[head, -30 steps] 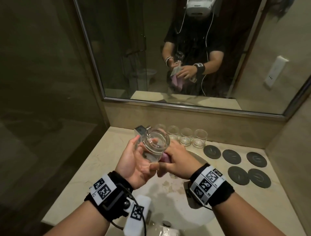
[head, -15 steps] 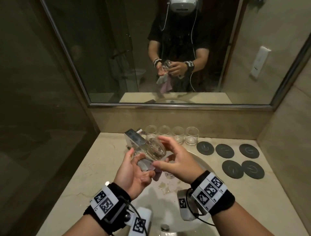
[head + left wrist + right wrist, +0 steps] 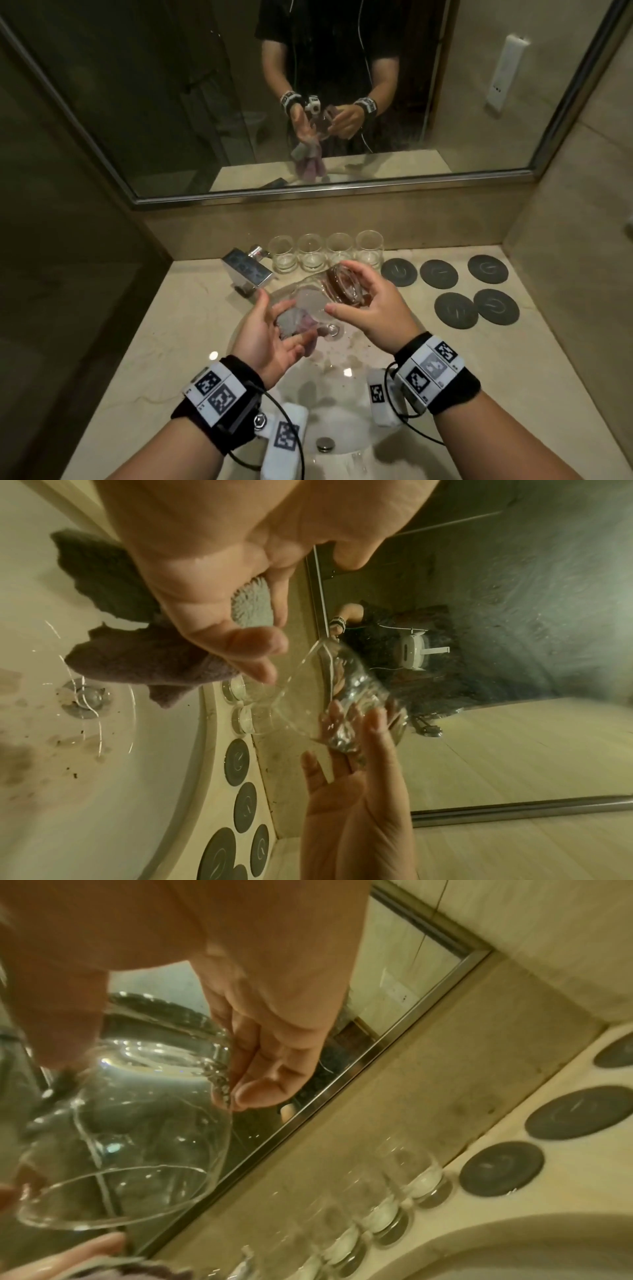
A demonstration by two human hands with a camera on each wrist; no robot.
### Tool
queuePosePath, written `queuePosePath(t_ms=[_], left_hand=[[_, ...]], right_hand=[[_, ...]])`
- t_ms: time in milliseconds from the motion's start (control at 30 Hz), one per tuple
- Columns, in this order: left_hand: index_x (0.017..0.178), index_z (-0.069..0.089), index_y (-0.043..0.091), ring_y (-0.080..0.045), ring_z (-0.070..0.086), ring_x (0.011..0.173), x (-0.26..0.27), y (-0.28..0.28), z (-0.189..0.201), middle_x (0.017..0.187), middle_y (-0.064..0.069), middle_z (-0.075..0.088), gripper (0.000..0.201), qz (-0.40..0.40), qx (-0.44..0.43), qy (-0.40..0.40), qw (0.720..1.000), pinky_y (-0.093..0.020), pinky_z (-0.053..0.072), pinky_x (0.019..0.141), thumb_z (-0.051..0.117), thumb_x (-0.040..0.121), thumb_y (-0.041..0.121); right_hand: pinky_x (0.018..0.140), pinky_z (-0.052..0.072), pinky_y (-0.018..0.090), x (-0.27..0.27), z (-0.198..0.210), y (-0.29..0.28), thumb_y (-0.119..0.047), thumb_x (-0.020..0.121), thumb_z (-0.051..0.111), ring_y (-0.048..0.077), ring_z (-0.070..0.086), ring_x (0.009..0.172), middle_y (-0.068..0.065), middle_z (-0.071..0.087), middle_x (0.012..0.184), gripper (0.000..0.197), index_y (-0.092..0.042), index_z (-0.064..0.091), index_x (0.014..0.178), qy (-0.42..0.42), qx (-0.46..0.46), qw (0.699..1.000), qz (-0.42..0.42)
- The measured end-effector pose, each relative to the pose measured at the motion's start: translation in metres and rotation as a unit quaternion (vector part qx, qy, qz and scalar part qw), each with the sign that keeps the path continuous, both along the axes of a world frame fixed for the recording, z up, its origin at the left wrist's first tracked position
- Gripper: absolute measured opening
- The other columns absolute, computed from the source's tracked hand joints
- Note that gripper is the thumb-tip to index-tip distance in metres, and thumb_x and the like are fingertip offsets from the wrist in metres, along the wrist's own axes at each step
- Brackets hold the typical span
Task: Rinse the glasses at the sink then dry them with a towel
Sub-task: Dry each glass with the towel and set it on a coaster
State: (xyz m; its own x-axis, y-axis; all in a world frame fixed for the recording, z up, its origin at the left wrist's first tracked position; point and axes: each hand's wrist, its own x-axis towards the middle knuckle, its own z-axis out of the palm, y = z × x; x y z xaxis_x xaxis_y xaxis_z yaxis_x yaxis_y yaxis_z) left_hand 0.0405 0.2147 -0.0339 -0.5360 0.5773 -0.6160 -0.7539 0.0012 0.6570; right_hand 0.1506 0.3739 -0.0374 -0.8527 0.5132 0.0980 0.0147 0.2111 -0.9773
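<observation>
We are mid-drying: our right hand [image 3: 368, 305] grips one glass [image 3: 337, 291], our left hand [image 3: 270, 329] clutches the towel [image 3: 294, 320] — four glasses [image 3: 325, 253] wait, five coasters [image 3: 476, 291] bare.

Towel [image 3: 301, 322] grey-mauve; coasters [image 3: 455, 310] dark grey; glass [image 3: 342, 286] clear.

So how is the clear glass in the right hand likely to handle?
The glass is probably slippery: smooth, likely wet, held at its base by the right hand. Likely fragile, thin-rimmed. Round-sided and tilted, it would probably roll if set down sideways.
</observation>
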Motion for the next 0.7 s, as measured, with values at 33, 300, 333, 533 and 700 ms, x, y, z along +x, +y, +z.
queuePosePath(t_ms=[33, 300, 333, 533, 700], left_hand=[[0.135, 0.046, 0.014, -0.033, 0.065, 0.081, -0.001, 0.002, -0.001, 0.117, -0.033, 0.063, 0.072, 0.002, -0.003, -0.006, 1.000, -0.027, 0.045, 0.043, 0.037, 0.090, 0.070], [0.133, 0.044, 0.016, -0.024, 0.066, 0.067, -0.006, 0.008, -0.012, 0.091, -0.026, 0.073, 0.067, -0.006, -0.011, -0.008, 1.000, -0.025, 0.040, 0.048, 0.030, 0.093, 0.069], [0.133, 0.044, 0.016, -0.024, 0.067, 0.066, -0.006, 0.008, -0.013, 0.090, -0.025, 0.073, 0.067, -0.004, -0.008, -0.010, 1.000, -0.025, 0.039, 0.047, 0.031, 0.093, 0.068], [0.131, 0.048, 0.011, -0.025, 0.065, 0.065, -0.009, 0.001, -0.020, 0.101, -0.024, 0.071, 0.066, 0.034, -0.009, -0.034, 0.999, -0.025, 0.037, 0.048, 0.038, 0.093, 0.064], [0.131, 0.051, 0.012, -0.023, 0.061, 0.064, -0.015, -0.006, -0.026, 0.109, -0.021, 0.064, 0.064, 0.066, 0.000, -0.056, 0.996, -0.023, 0.039, 0.043, 0.039, 0.093, 0.063]], right_hand=[[0.089, 0.050, 0.016, 0.001, -0.004, 0.007, -0.027, 0.067, 0.085, -0.007, 0.061, 0.102, -0.015, 0.063, 0.115, 0.073, -0.026, 0.051, 0.132, -0.007, 0.014, 1.000, -0.013], [0.092, 0.045, 0.023, -0.003, -0.042, 0.077, -0.033, 0.065, 0.086, 0.011, 0.059, 0.103, -0.001, 0.065, 0.117, 0.077, -0.021, 0.051, 0.133, -0.148, 0.138, 0.969, -0.145], [0.091, 0.043, 0.021, -0.004, -0.045, 0.085, -0.030, 0.066, 0.086, 0.013, 0.059, 0.103, 0.001, 0.064, 0.117, 0.076, -0.020, 0.051, 0.133, -0.167, 0.140, 0.963, -0.156], [0.089, 0.041, 0.024, -0.022, -0.070, 0.129, -0.025, 0.065, 0.086, 0.023, 0.059, 0.109, 0.005, 0.064, 0.119, 0.071, -0.017, 0.053, 0.128, -0.246, 0.148, 0.936, -0.206], [0.087, 0.044, 0.026, -0.046, -0.085, 0.156, -0.022, 0.066, 0.085, 0.026, 0.059, 0.109, 0.009, 0.062, 0.123, 0.073, -0.013, 0.051, 0.129, -0.297, 0.141, 0.918, -0.221]])
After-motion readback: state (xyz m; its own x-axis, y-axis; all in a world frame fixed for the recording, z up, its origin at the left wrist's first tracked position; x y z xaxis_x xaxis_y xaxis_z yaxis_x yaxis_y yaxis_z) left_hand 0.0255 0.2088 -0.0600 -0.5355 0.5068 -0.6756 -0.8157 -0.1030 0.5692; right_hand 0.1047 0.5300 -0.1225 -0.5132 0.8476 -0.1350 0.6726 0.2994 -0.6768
